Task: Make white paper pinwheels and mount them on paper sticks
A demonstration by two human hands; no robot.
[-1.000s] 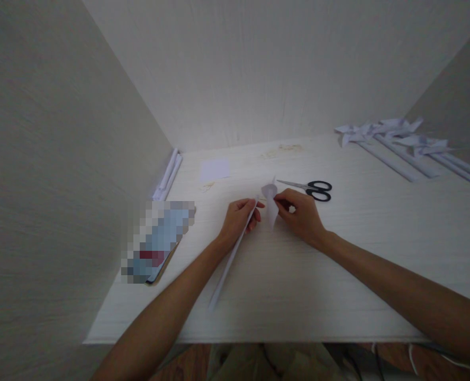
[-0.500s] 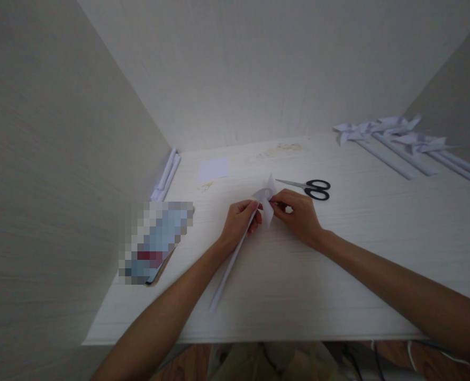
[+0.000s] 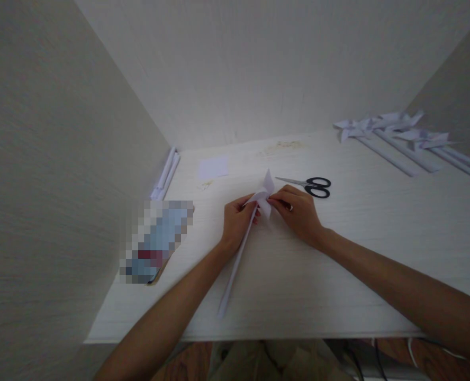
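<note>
A white paper pinwheel (image 3: 263,197) on a rolled paper stick is held between my two hands above the table's middle. My left hand (image 3: 236,218) is closed round the top of the stick (image 3: 235,272), just below the blades; some of its fingers are hidden behind. The stick slants down toward the table's front edge. With thumb and fingertips, my right hand (image 3: 296,211) pinches at the right side of the pinwheel head. Just beyond that hand lies a pair of scissors (image 3: 306,184) with black handles, blades pointing left.
Several finished-looking paper pinwheels (image 3: 394,137) lie at the back right. A square paper sheet (image 3: 213,167) rests at the back left, near rolled paper sticks (image 3: 166,173) by the left wall. A blurred-out phone-like object (image 3: 161,241) lies at left. Walls enclose the table (image 3: 362,296).
The pinwheel head has turned a little in my hands, and its blades sit differently. The stick's lower end has swung slightly right. My right hand keeps its pinch.
</note>
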